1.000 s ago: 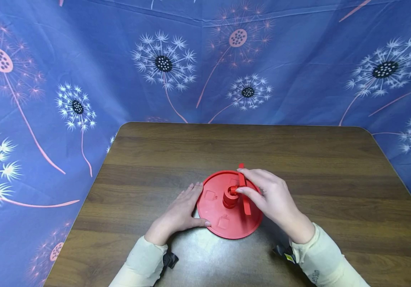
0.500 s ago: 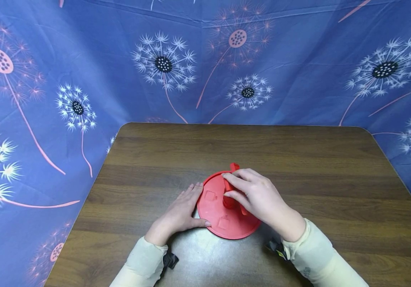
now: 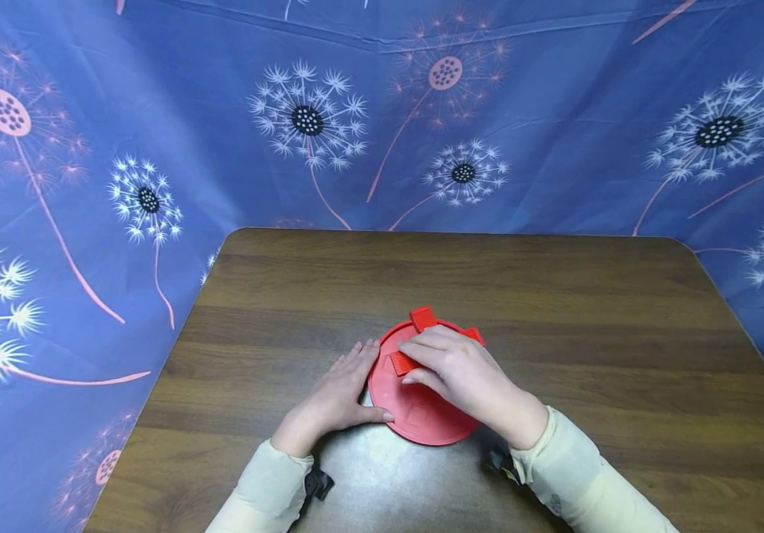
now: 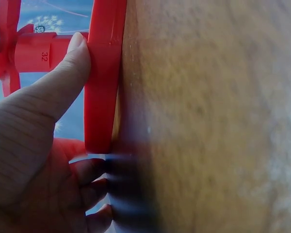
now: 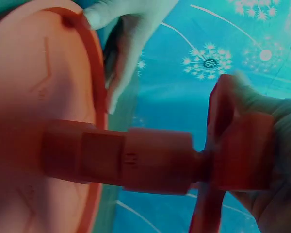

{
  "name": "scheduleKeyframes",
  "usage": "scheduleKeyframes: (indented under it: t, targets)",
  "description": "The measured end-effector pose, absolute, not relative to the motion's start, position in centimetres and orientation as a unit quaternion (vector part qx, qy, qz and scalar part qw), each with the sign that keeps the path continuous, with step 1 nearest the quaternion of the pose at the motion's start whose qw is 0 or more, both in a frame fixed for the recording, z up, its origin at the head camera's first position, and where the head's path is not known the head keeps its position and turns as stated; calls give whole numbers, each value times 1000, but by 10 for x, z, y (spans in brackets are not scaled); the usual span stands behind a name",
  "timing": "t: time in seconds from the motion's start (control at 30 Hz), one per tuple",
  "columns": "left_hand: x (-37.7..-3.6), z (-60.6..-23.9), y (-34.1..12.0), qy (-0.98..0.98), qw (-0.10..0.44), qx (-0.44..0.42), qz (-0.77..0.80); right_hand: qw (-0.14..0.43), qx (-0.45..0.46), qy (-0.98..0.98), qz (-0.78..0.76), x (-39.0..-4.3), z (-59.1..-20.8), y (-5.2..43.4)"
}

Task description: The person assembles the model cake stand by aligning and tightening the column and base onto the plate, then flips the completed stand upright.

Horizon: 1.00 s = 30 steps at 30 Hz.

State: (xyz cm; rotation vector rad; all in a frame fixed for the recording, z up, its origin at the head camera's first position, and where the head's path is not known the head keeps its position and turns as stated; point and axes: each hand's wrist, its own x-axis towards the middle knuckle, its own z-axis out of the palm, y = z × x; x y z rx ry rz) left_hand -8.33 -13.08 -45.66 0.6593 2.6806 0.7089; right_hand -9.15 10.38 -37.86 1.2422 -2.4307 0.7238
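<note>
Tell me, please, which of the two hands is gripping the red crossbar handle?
The right hand grips the red handle atop the disc's post; the left hand only steadies the red disc's rim.

The right hand (image 3: 463, 374) is covering the red post (image 5: 136, 158) and much of the red disc (image 3: 415, 414) beneath it.

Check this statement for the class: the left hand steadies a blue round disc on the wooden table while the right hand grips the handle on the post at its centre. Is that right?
The colour is wrong. The head view shows the disc is red, not blue. The rest stands: the left hand steadies it on the wooden table while the right hand grips the handle on the post at its centre.
</note>
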Motion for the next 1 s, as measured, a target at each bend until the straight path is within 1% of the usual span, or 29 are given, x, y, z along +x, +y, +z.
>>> scheduleKeyframes:
  t: [0.13, 0.27, 0.4, 0.77, 1.0]
  targets:
    - [-84, -457, -131, 932, 144, 226, 245, 149, 440, -842, 275, -92, -383, 107]
    - [-84, -458, -131, 932, 149, 223, 246, 158, 425, -836, 309, -91, -387, 110]
    - [-84, -458, -130, 931, 149, 224, 246, 174, 392, -844, 323, -90, -390, 110]
    - [-84, -457, -130, 932, 146, 225, 242, 191, 293, -877, 329, -91, -393, 121]
    - [-85, -458, -130, 932, 144, 226, 243, 173, 248, -885, 355, -95, -395, 139]
